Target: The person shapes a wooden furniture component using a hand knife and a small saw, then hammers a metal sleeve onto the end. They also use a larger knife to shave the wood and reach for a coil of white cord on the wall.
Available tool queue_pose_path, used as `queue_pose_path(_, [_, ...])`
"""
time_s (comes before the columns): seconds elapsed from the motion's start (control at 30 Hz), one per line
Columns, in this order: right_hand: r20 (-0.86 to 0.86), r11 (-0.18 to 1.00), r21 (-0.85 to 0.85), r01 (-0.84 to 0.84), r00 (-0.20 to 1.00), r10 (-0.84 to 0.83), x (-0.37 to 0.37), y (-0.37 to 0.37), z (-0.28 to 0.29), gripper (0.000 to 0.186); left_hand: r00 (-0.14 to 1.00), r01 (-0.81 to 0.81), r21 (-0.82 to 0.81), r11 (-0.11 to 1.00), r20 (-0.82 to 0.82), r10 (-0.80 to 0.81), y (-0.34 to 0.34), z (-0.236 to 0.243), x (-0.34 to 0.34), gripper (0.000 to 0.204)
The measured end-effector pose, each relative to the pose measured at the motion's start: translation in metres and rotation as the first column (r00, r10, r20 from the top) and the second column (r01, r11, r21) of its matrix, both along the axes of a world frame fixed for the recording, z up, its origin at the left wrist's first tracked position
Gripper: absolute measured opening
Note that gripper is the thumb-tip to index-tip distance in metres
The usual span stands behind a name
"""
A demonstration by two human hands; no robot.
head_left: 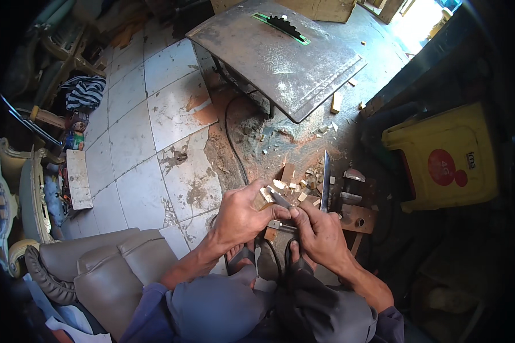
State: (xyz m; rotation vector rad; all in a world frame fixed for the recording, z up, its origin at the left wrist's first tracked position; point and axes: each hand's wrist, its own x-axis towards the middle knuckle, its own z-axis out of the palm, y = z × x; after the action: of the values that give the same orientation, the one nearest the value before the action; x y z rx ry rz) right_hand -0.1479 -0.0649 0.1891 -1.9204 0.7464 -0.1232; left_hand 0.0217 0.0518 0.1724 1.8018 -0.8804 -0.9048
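My left hand [243,214] is closed, its thumb and fingers pinching near a small flat grey piece [281,199] whose kind I cannot make out. My right hand [325,235] meets it there, thumb tip close to the left thumb, fingers curled at the piece's lower end. A pale wood bit [266,195] shows beside the left fingertips. Just beyond the right knuckles a long narrow metal blade [326,182] points away from me; whether the hand touches it is hidden. Below the hands lies a metal-ended tool [280,225], partly covered.
Wood offcuts [308,182] and sawdust litter the floor ahead. Farther off stands a table saw [320,74] with its toothed blade [283,26] raised. A yellow plastic container [449,160] is at right, a brown cushioned seat [120,263] at left. A black cable [230,134] crosses the floor.
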Motion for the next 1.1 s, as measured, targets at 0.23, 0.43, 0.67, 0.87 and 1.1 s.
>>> queue_pose_path(0.23, [0.143,0.995,0.041,0.093,0.985,-0.099,-0.002,-0.002,0.0,0.032,1.0,0.024,-0.004,1.0,0.014,-0.024,-0.011,0.011,-0.001,0.055])
queue_pose_path(0.43, [-0.003,0.964,0.238,-0.115,0.993,0.12,-0.007,-0.02,0.002,0.039,0.975,0.176,-0.075,0.981,0.153,-0.163,0.001,0.003,0.007,0.069])
queue_pose_path(0.67, [0.039,1.0,0.002,-0.023,0.999,0.023,-0.007,-0.003,-0.004,0.038,0.95,0.059,-0.032,0.998,0.309,-0.046,0.002,0.006,-0.002,0.057])
queue_pose_path(0.87, [0.136,0.981,0.064,0.184,0.972,-0.192,-0.001,0.009,-0.007,0.036,0.957,-0.013,-0.065,0.998,0.288,0.031,-0.009,0.006,-0.006,0.062])
queue_pose_path(1.1, [0.004,0.985,0.15,-0.084,0.996,0.085,-0.001,-0.017,0.0,0.043,0.973,0.193,-0.137,0.972,0.157,-0.171,0.004,-0.002,0.009,0.077])
